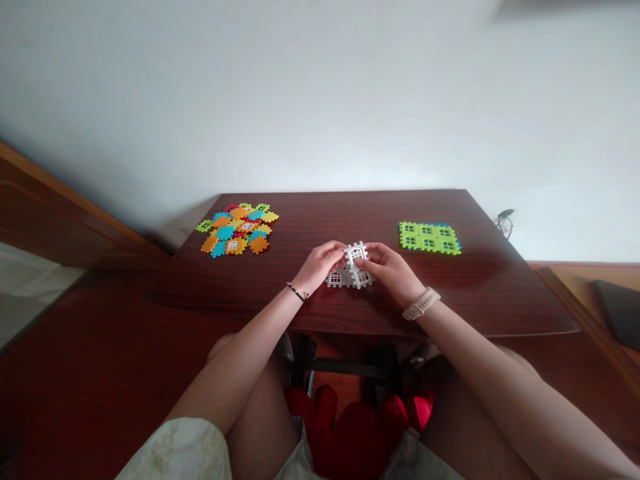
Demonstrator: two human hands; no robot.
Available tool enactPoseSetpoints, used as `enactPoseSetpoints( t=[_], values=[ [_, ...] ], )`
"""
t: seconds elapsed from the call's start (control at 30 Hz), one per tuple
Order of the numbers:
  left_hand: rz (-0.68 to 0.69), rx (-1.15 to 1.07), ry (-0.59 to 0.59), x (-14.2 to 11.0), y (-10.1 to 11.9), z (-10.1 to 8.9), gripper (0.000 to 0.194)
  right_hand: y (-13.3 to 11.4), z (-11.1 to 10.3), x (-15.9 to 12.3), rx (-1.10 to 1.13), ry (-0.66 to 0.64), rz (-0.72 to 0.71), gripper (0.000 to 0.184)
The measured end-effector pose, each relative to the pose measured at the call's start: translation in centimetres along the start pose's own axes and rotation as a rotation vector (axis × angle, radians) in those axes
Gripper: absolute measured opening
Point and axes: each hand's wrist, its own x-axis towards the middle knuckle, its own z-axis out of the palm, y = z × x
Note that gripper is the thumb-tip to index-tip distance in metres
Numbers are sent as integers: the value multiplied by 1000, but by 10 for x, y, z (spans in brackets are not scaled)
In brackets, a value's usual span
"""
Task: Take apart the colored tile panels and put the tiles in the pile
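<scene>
Left hand (322, 260) and right hand (396, 272), angled inward, both clamped on white window pieces (357, 253)

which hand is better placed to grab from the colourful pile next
Probably the left hand: the colourful pile lies on its side, nearer to it than to the right hand. Both hold the white pieces, so the left would first let go.

The hands (399, 275) partly hide the white window pieces (357, 254), while the right edge crops a black object (619, 310).
</scene>
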Motion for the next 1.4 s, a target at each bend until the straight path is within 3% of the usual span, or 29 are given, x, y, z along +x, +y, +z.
enactPoseSetpoints(
  t=[0.23,0.43,0.53,0.67,0.73,0.8,0.9,0.97,1.13,1.4],
  values=[
    [10,-48,16,-2,6,0,33,2,0,-2,-112,-15,-35,51],
    [69,-68,155,0,8,-5,31,-1,1,-3,-138,-89,-39,54],
    [84,-127,265,7,4,-19,33,-4,3,-5,-152,-122,-49,55],
    [54,-246,463,16,5,-52,39,-6,4,-6,-149,-99,-76,52],
    [29,-237,425,14,7,-64,40,-8,2,-5,-109,-45,-88,49],
    [-4,-181,291,8,9,-64,40,-9,0,-5,-58,14,-84,48],
    [-45,-57,61,-7,9,-44,38,-9,-3,-3,8,69,-38,50],
    [-42,12,-30,-16,8,-26,35,-7,-2,-2,20,76,-19,51],
    [-74,-103,-4,-23,7,-2,36,-2,6,-2,-103,40,-100,49],
    [-137,-193,-24,-18,1,-10,41,4,14,2,-304,26,-194,45]
  ],
)
